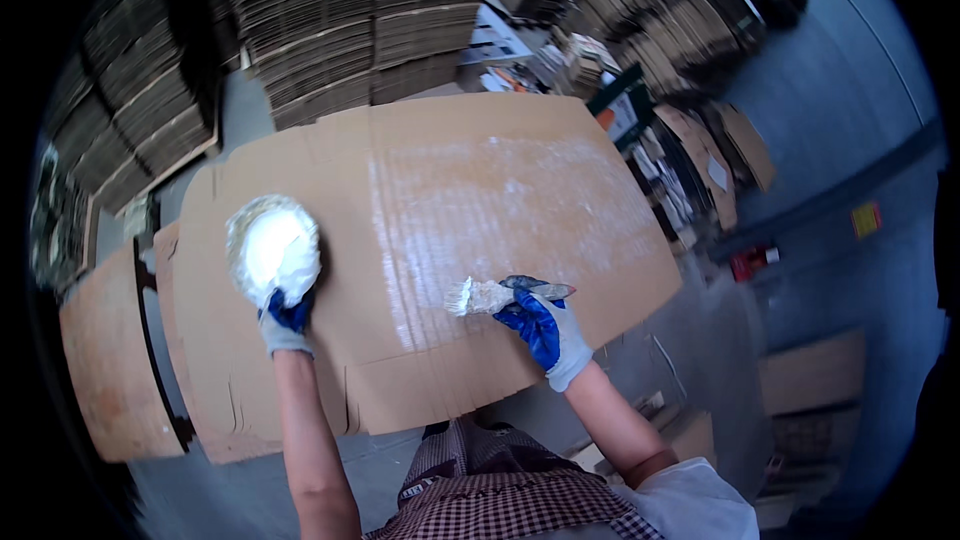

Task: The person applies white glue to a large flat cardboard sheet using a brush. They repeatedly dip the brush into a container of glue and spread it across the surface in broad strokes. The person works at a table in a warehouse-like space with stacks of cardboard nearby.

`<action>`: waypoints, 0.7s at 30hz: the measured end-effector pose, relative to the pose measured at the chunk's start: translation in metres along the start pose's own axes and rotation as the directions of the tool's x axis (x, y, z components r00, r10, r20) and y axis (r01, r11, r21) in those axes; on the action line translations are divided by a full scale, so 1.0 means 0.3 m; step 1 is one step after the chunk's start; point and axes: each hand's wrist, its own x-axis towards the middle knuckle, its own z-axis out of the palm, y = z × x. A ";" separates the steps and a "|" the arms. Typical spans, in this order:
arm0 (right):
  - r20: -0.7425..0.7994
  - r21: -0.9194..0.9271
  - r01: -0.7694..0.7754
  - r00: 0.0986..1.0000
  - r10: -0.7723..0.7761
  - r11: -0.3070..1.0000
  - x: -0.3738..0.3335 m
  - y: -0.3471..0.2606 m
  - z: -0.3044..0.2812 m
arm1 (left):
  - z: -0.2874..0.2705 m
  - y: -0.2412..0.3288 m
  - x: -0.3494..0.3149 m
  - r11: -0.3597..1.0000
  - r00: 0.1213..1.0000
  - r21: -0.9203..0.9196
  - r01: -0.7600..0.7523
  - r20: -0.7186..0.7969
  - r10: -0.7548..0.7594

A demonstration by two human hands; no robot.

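Stacks of flat cardboard [330, 30] fill the background from 10 to 1 o'clock; grey floor [840, 100] at 2 to 4 o'clock. 1 large cardboard sheet [560, 140] lies flat at centre, with a whitish glue streak [500, 200] across its middle. Left hand [285, 315], in a blue-and-grey glove, at 8 o'clock of the sheet: grip closed on the near rim of a bowl [272, 248] holding white paste; bowl rests on the sheet. Right hand [548, 332], same glove type, at 5 o'clock of the sheet: grip closed around a brush [495, 295]. Brush lies nearly level, bristles pointing to 9 o'clock, tip white with paste, touching the sheet. Second sheet [110, 370] at 8 o'clock, beside the first. Checked apron [490, 490] at 6 o'clock.
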 end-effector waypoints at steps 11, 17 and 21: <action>-0.343 -0.147 0.332 0.867 -0.363 0.932 -0.239 0.128 -0.087 | -0.025 0.189 -0.090 0.893 0.964 0.425 0.150 0.136 -0.227; -0.629 -0.150 0.516 0.609 -0.484 0.844 -0.439 0.262 -0.024 | 0.054 0.271 -0.215 0.649 0.794 0.638 0.414 0.096 -0.601; -0.665 -0.552 0.299 0.404 -0.628 0.778 -0.584 0.446 -0.076 | -0.009 0.242 -0.257 0.376 0.458 0.674 0.636 0.062 -0.887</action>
